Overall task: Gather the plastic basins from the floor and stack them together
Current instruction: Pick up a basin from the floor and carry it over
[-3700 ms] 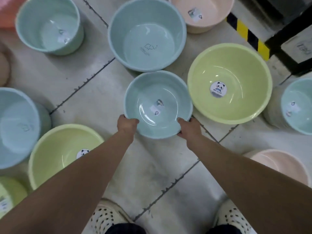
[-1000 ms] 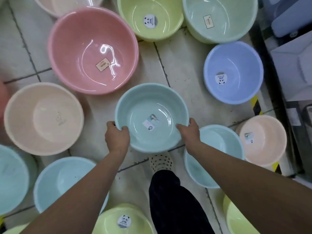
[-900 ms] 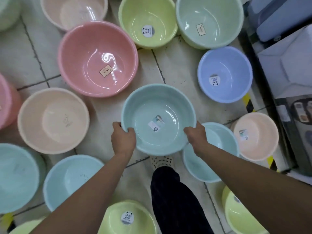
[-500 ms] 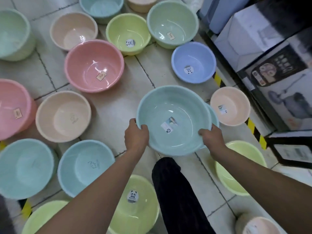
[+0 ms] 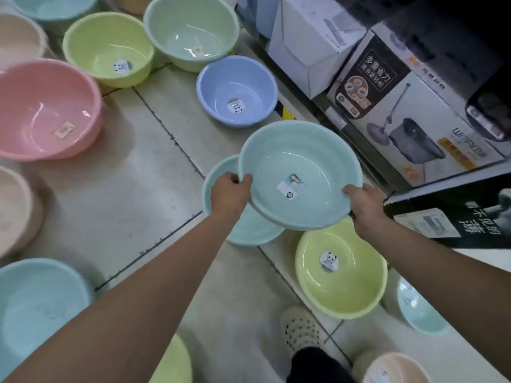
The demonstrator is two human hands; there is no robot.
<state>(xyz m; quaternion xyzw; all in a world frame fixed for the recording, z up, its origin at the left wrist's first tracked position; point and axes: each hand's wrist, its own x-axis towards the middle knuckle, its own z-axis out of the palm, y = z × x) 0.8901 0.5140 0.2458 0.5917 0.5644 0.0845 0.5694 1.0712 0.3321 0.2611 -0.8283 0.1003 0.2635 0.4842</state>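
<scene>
Gripping the glossy round teal basin [image 5: 304, 161], left hand [image 5: 229, 193] and right hand [image 5: 365, 204] curl round its rim.

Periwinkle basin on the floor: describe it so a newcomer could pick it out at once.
Start at the mop boxes along the right edge. Just left of them on the floor, the periwinkle basin sits between the pale green basin farther off and the teal basin held in the air. Others share its panda sticker, but it alone is violet-blue.

Teal basin [image 5: 300, 158], pink basin [image 5: 41, 106], blue basin [image 5: 240, 84] (pastels)
</scene>
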